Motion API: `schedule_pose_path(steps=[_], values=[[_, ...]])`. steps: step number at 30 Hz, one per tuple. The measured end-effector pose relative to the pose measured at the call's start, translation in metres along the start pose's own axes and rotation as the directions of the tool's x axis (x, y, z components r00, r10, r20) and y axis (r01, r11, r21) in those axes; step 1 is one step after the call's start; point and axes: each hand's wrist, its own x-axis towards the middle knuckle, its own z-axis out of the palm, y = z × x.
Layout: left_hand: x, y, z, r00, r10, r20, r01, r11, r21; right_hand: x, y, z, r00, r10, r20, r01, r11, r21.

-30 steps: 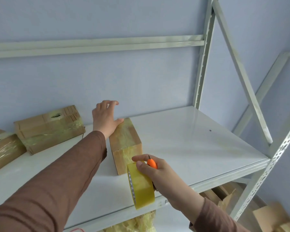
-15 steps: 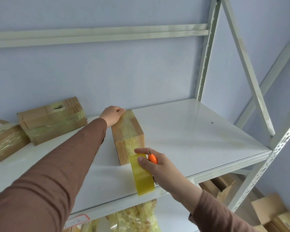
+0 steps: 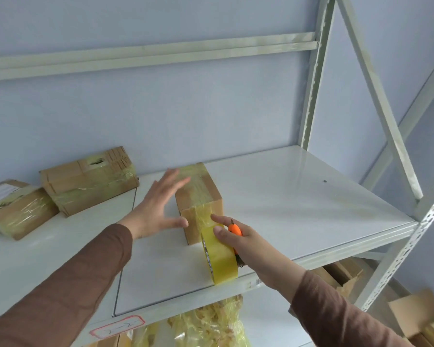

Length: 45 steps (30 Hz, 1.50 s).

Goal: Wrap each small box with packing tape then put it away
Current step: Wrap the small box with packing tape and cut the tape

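Note:
A small cardboard box [image 3: 207, 194] wrapped in yellowish tape lies on the white shelf [image 3: 298, 209], its short end toward me. My left hand [image 3: 158, 204] hovers beside its left side with fingers spread and straight, blurred, thumb near the box's front corner. My right hand [image 3: 238, 234] grips a roll of yellow packing tape [image 3: 219, 257] together with a small orange cutter [image 3: 234, 229]. The roll stands on edge at the box's front face, with tape running from it onto the box.
Two more taped cardboard boxes [image 3: 90, 179] [image 3: 15, 209] lie at the shelf's left by the blue wall. Metal uprights [image 3: 313, 71] and a diagonal brace [image 3: 378, 96] frame the right side. Crumpled yellow tape [image 3: 211, 324] and cardboard boxes [image 3: 416, 314] sit below.
My left hand has come off the box's far end and back to its left side with fingers spread. The tape roll has stayed at the box's front face.

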Motion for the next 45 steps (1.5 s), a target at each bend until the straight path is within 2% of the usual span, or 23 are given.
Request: schedule_pose_path(steps=[2, 5, 9, 11, 13, 15, 18, 21, 22, 23, 24, 25, 26, 28, 30, 31, 34, 37, 42, 45], values=[[0.0, 0.006, 0.006, 1.0, -0.011, 0.025, 0.01, 0.998, 0.068, 0.006, -0.001, 0.003, 1.0, 0.01, -0.02, -0.01, 1.0, 0.016], [0.003, 0.014, 0.015, 0.997, -0.036, -0.071, 0.039, 0.998, 0.042, 0.014, -0.006, 0.006, 0.996, -0.021, -0.092, 0.016, 0.998, -0.062], [0.011, 0.021, 0.009, 0.981, -0.12, -0.153, 0.11, 0.992, -0.069, 0.019, -0.03, 0.005, 0.987, -0.089, -0.137, 0.083, 0.995, -0.051], [0.018, 0.026, -0.005, 0.965, -0.2, -0.171, 0.167, 0.968, -0.186, 0.019, -0.054, 0.002, 0.98, -0.132, -0.148, 0.132, 0.991, -0.012], [0.027, 0.032, -0.018, 0.931, -0.332, -0.154, 0.261, 0.897, -0.356, 0.02, -0.078, -0.002, 0.965, -0.209, -0.158, 0.212, 0.977, 0.001], [0.035, 0.038, -0.028, 0.887, -0.447, -0.117, 0.352, 0.817, -0.458, 0.024, -0.101, -0.007, 0.932, -0.325, -0.162, 0.33, 0.944, 0.003], [0.042, 0.043, -0.041, 0.813, -0.582, -0.003, 0.51, 0.714, -0.479, 0.036, -0.127, -0.005, 0.88, -0.459, -0.126, 0.45, 0.888, -0.091], [0.045, 0.039, -0.05, 0.733, -0.68, 0.032, 0.609, 0.634, -0.477, 0.062, -0.138, 0.004, 0.878, -0.475, -0.054, 0.451, 0.861, -0.237], [0.046, 0.034, -0.054, 0.733, -0.679, -0.039, 0.584, 0.658, -0.476, 0.071, -0.14, 0.008, 0.878, -0.478, -0.034, 0.447, 0.842, -0.302], [0.047, 0.028, -0.057, 0.762, -0.63, -0.149, 0.518, 0.732, -0.443, 0.08, -0.142, 0.012, 0.878, -0.479, -0.016, 0.442, 0.821, -0.361], [0.048, 0.023, -0.062, 0.806, -0.542, -0.237, 0.437, 0.816, -0.379, 0.088, -0.143, 0.016, 0.878, -0.478, 0.0, 0.437, 0.803, -0.404], [0.047, 0.021, -0.068, 0.862, -0.434, -0.262, 0.352, 0.885, -0.305, 0.096, -0.144, 0.019, 0.878, -0.479, 0.015, 0.438, 0.787, -0.434], [0.046, 0.021, -0.073, 0.914, -0.341, -0.221, 0.282, 0.924, -0.258, 0.102, -0.145, 0.022, 0.875, -0.484, 0.029, 0.442, 0.773, -0.455], [0.043, 0.025, -0.081, 0.958, -0.285, -0.037, 0.266, 0.926, -0.267, 0.113, -0.145, 0.023, 0.863, -0.503, 0.049, 0.458, 0.737, -0.497], [0.04, 0.024, -0.085, 0.96, -0.265, 0.086, 0.278, 0.904, -0.324, 0.119, -0.141, 0.023, 0.854, -0.514, 0.079, 0.471, 0.701, -0.536], [0.04, 0.024, -0.084, 0.96, -0.265, 0.091, 0.28, 0.898, -0.339, 0.12, -0.139, 0.023, 0.854, -0.511, 0.095, 0.477, 0.698, -0.534], [0.042, 0.023, -0.077, 0.947, -0.322, -0.005, 0.306, 0.902, -0.304, 0.12, -0.135, 0.026, 0.855, -0.509, 0.1, 0.48, 0.702, -0.526], [0.041, 0.021, -0.069, 0.941, -0.325, -0.088, 0.306, 0.934, -0.183, 0.116, -0.145, 0.025, 0.853, -0.518, 0.065, 0.452, 0.67, -0.589], [0.042, 0.017, -0.075, 0.953, -0.302, -0.035, 0.296, 0.948, -0.119, 0.082, -0.152, 0.004, 0.878, -0.478, 0.006, 0.35, 0.634, -0.69], [0.039, 0.014, -0.075, 0.948, -0.32, 0.0, 0.319, 0.947, -0.04, 0.055, -0.133, -0.006, 0.914, -0.406, 0.028, 0.264, 0.54, -0.799]])
